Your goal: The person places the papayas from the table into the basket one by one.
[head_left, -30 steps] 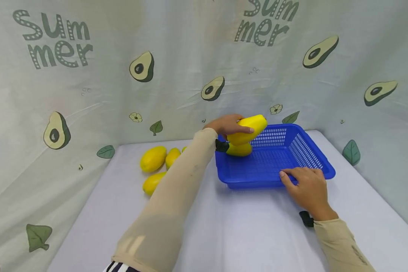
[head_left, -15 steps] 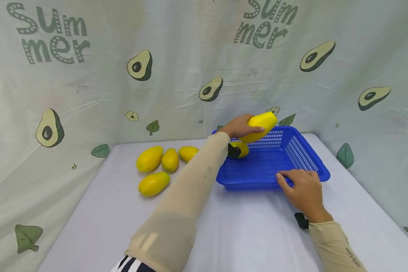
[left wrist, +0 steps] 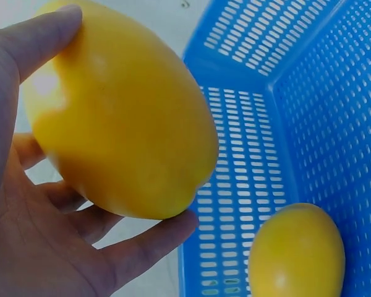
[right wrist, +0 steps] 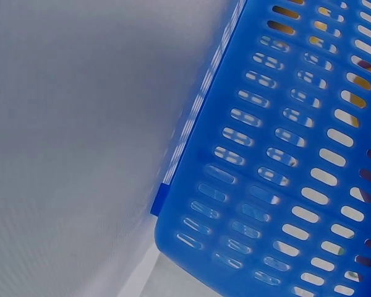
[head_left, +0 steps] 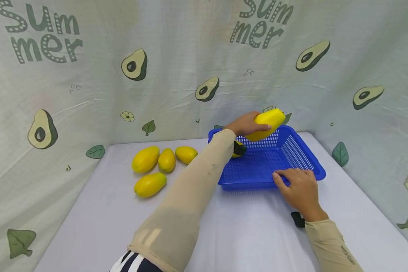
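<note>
My left hand (head_left: 247, 124) holds a large yellow papaya (head_left: 268, 122) above the back of a blue plastic basket (head_left: 258, 166). In the left wrist view, the thumb lies over one side of the papaya (left wrist: 123, 117) and fingers support it from below. Another papaya (left wrist: 297, 253) lies inside the basket at its left; in the head view the left wrist mostly hides it. My right hand (head_left: 300, 190) grips the basket's near rim, its fingers bent over the edge. Only the slotted basket wall (right wrist: 266, 161) shows in the right wrist view, without the hand.
Several yellow fruits lie on the white-covered table (head_left: 105, 226) left of the basket: a large one (head_left: 145, 159), a small upright one (head_left: 167, 160), one near the forearm (head_left: 186, 154) and one in front (head_left: 150, 184). A printed curtain (head_left: 170, 75) hangs behind.
My left hand has carried the papaya rightward over the basket, uncovering more fruits at the left. The right hand stays on the rim. The whole head view has shifted slightly.
</note>
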### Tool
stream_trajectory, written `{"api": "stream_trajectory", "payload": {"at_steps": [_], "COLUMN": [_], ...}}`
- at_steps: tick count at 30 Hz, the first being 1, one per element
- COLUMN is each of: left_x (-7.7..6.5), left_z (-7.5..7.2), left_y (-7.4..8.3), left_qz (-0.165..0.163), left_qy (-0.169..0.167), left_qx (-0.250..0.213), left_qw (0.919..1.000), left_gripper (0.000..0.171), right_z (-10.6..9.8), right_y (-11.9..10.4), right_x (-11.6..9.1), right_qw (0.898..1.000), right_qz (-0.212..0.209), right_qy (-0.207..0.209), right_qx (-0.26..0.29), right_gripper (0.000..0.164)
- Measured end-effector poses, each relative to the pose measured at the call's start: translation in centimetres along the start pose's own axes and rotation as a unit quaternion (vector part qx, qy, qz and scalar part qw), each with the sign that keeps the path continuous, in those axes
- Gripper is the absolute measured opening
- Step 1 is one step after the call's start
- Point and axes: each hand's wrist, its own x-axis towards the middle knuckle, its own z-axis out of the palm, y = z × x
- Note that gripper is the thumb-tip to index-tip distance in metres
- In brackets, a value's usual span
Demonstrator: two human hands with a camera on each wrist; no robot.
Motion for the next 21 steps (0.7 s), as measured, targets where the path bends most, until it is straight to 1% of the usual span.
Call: {"api": "stream_trajectory", "payload": {"at_steps": [3,6,12,14,17,21], "left_x": [0.1,0.2,0.3,0.3,0.5,0.7], "left_z": [0.1,0.2,0.6,0.8,1.0,0.9], "left_y": [0.5,1.0,2.2,2.6,3.3,4.0], "left_qz": [0.001,-0.002,-0.022,-0.028,-0.034,-0.028], "left_qy": [0.001,-0.005,-0.017,-0.015,-0.015,-0.020], "left_qx": [0.006,0.016,0.036,0.051,0.091,0.134], "left_qw": [1.0000,0.9999,0.9990,0.9982,0.9952,0.9903], "left_gripper": [0.068,0.067,0.067,0.066,0.066,0.064], "right_z": [0.0,-0.1,-0.1,0.0,0.0,0.2], "right_y": [0.1,0.1,0.3,0.3,0.2,0.2], "right_x": [0.0,0.1,0.0,0.0,0.0,0.1], "right_qw": [1.000,1.000,1.000,1.000,1.000,1.000], "right_qz": [-0.004,-0.007,-0.002,-0.003,-0.008,-0.014], "right_qy": [0.004,0.006,0.002,0.001,0.004,0.016], "right_qx": [0.003,0.004,0.003,0.004,0.004,0.009], "right_gripper": [0.029,0.029,0.028,0.028,0.028,0.028]}}
